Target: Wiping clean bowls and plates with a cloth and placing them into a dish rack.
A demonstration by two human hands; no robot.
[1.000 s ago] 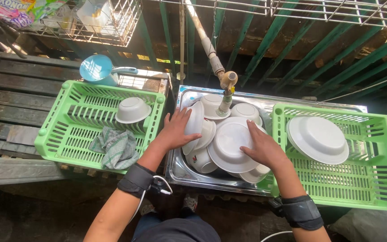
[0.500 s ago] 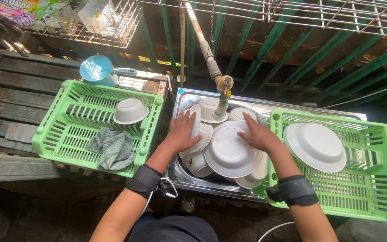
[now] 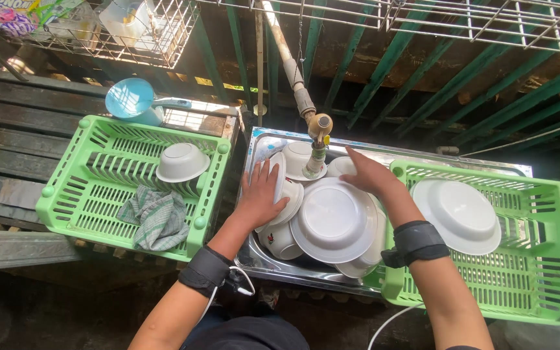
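So, vs 0.5 s ago: right hand (image 3: pixel 365 174) has moved up and off the big white round plate (image 3: pixel 334 220), now reaching toward the small white bowl (image 3: pixel 340 167) under the beige plastic tap (image 3: pixel 319 127); fingers extended, grasping nothing visible. Left hand (image 3: pixel 260 194) barely shifted, still laid flat, palm down, fingers spread, on the stack of white dishes (image 3: pixel 288 198) at the left of the steel sink (image 3: pixel 264 262); no closed grip. Big plate still sits on top of the pile in the sink, between both hands. Left green plastic crate (image 3: pixel 66 194) holds 1 upturned white bowl (image 3: pixel 182 162) and a grey-green checked cloth (image 3: pixel 155 219), unchanged. Right green plastic crate (image 3: pixel 546 272) holds 1 white plate (image 3: pixel 459 215). Blue plastic scoop (image 3: pixel 131 99) behind the left crate.
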